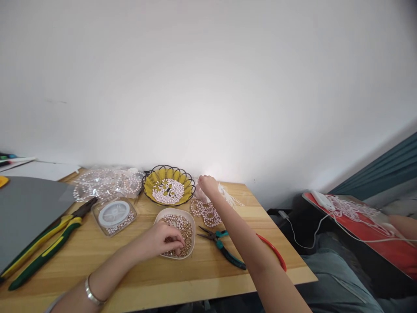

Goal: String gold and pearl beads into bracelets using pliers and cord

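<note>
The left hand (167, 238) reaches into the dish (172, 211), its fingers curled down among gold and pink beads (187, 234); whether it pinches any, I cannot tell. The right hand (207, 186) is beyond the dish and to its right, fingers bunched together; I cannot make out whether they grasp anything.

Well left of the dish and farther back, a clear bag (102, 181) holds strings of pale beads. Nearer the dish, still on its left, a clear box (133, 208) contains a white spool (114, 213) and some loose pink beads. Just behind the dish stands a yellow basket (168, 174) with a dark looped rim, pale pink beads spread over its bottom. The dish itself has pink beads toward the back and gold ones toward the front and right.

Left of the dish, the picture's edge cuts off the grey board (32, 213). The left hand covers part of the dish. To the dish's right, the forearm hides some of the strung beads (206, 213), part of the small pliers (224, 250) and part of a red-handled thing (275, 252). Far right of the dish, another person's arm (404, 226) is cut off beside a blurred pink heap (353, 211).
</note>
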A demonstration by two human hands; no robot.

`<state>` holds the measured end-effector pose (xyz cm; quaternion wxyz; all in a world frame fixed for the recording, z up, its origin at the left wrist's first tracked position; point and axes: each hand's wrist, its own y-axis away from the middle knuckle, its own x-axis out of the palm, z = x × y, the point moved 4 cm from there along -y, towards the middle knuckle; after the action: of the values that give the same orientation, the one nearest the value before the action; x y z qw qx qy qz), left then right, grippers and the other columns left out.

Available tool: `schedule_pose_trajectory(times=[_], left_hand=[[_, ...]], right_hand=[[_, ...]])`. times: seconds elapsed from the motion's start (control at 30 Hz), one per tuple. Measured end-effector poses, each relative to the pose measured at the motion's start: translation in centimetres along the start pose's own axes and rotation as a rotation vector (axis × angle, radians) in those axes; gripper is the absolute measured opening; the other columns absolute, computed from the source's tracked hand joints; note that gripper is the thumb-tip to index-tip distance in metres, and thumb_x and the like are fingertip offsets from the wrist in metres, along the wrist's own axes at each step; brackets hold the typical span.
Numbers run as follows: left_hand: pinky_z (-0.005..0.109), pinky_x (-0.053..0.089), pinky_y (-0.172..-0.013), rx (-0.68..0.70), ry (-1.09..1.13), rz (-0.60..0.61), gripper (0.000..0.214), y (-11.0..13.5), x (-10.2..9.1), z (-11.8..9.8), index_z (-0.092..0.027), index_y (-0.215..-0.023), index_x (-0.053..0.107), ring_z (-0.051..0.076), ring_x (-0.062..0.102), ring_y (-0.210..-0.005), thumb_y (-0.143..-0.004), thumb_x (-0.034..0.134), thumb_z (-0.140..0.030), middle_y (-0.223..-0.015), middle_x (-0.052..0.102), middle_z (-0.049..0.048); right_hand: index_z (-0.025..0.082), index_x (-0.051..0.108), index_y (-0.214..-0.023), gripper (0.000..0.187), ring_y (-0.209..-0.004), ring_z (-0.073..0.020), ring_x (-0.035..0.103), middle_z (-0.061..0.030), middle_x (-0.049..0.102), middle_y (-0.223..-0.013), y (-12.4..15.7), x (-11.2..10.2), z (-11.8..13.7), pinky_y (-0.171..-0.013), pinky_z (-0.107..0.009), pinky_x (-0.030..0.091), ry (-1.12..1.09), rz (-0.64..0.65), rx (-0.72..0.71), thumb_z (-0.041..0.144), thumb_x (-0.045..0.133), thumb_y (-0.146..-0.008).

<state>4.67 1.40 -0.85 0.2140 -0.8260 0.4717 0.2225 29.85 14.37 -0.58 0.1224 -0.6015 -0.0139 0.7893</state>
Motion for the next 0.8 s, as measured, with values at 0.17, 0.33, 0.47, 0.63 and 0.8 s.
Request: schedule_pose_trajectory(times=[0.17, 0.33, 0.47, 0.63, 0.8], left_hand=[[0.023, 0.055, -0.074, 0.009, 0.021, 0.006, 0.025, 0.0, 0.0, -0.1, -0.018, -0.089, 0.080, 0.017, 0.076, -0.072, -0.098, 0.063, -0.033, -0.078, 0.083, 0.0047], [0.023, 0.056, -0.077, 0.002, 0.040, 0.002, 0.021, 0.1, 0.1, -0.2, -0.018, -0.090, 0.080, 0.018, 0.077, -0.075, -0.096, 0.064, -0.029, -0.080, 0.084, 0.0054], [0.023, 0.056, -0.074, -0.002, 0.040, -0.011, 0.019, 0.1, 0.1, -0.2, -0.018, -0.090, 0.081, 0.018, 0.077, -0.073, -0.096, 0.065, -0.028, -0.079, 0.084, 0.0045], [0.024, 0.056, -0.076, 0.009, 0.048, -0.010, 0.016, 0.0, 0.2, 0.2, -0.019, -0.091, 0.082, 0.019, 0.078, -0.074, -0.094, 0.067, -0.026, -0.080, 0.084, 0.0040], [0.023, 0.056, -0.070, -0.002, 0.051, -0.009, 0.017, 0.1, 0.2, 0.1, -0.018, -0.090, 0.082, 0.019, 0.077, -0.071, -0.094, 0.066, -0.024, -0.078, 0.084, 0.0045]], right_hand=[[0.017, 0.065, -0.124, 0.028, -0.111, -0.0248, 0.067, -0.0098, 0.067, -0.127, -0.1, -2.4, 0.4, -0.095, -0.047, 0.057, -0.231, -0.211, 0.012, 0.034, 0.064, -0.101], [0.015, 0.065, -0.121, 0.027, -0.101, -0.0222, 0.071, -0.0086, 0.071, -0.117, -1.0, -4.7, 5.2, -0.090, -0.044, 0.060, -0.519, -0.253, -0.156, 0.034, 0.061, -0.102], [0.021, 0.065, -0.122, 0.027, -0.104, -0.0162, 0.074, -0.0067, 0.077, -0.116, -0.2, -5.1, 13.2, -0.093, -0.033, 0.058, -0.641, -0.159, -0.437, 0.022, 0.041, -0.109], [0.028, 0.070, -0.119, 0.029, -0.120, -0.0192, 0.067, -0.0028, 0.076, -0.124, 0.6, -3.4, 23.0, -0.109, -0.040, 0.049, -0.569, -0.029, -0.718, 0.015, 0.050, -0.104], [0.020, 0.070, -0.121, 0.030, -0.132, -0.0253, 0.059, -0.0114, 0.066, -0.141, -0.3, -0.8, 25.8, -0.117, -0.047, 0.041, -0.495, 0.021, -0.702, 0.007, 0.058, -0.097]])
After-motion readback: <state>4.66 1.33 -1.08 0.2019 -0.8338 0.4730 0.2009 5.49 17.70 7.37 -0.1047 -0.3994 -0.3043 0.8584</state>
